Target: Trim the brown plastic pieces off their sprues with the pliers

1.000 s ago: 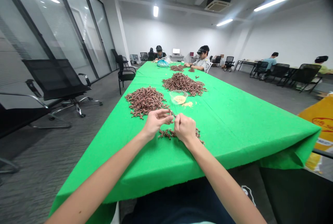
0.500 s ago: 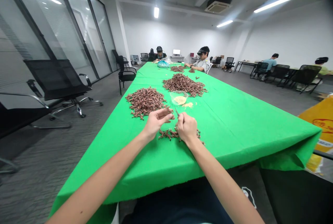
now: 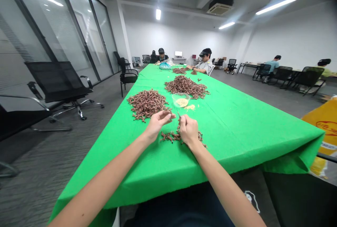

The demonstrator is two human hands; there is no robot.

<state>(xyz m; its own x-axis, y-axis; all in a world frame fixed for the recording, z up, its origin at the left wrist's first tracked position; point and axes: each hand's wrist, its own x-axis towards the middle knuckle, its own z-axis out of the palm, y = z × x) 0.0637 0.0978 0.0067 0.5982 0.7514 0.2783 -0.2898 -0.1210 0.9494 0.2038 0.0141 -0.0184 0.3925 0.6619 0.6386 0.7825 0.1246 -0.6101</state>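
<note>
My left hand [image 3: 157,125] is closed in a pinch, thumb against fingers, at the near edge of a heap of brown, knobbly, root-like pieces [image 3: 147,104]. What it pinches is too small to make out. My right hand [image 3: 189,128] is wrapped round a slim metal-tipped tool [image 3: 179,114], its thin point sticking out toward my left fingertips; the fist hides the rest. Under and beside the right hand lies a smaller scatter of brown pieces [image 3: 170,136]. Just beyond both hands stands a clear plastic bowl [image 3: 181,99] with pale yellowish bits in it.
Pale crumbs [image 3: 190,107] lie beside the bowl on the green tablecloth [image 3: 237,125]. A second brown heap [image 3: 185,87] sits behind the bowl. Farther along are a blue plastic bag [image 3: 165,65] and a seated co-worker [image 3: 206,63]. Office chairs [image 3: 58,81] stand at left.
My left fingers have closed closer together, the thumb now against them. The right hand with its tool has shifted very slightly left.
</note>
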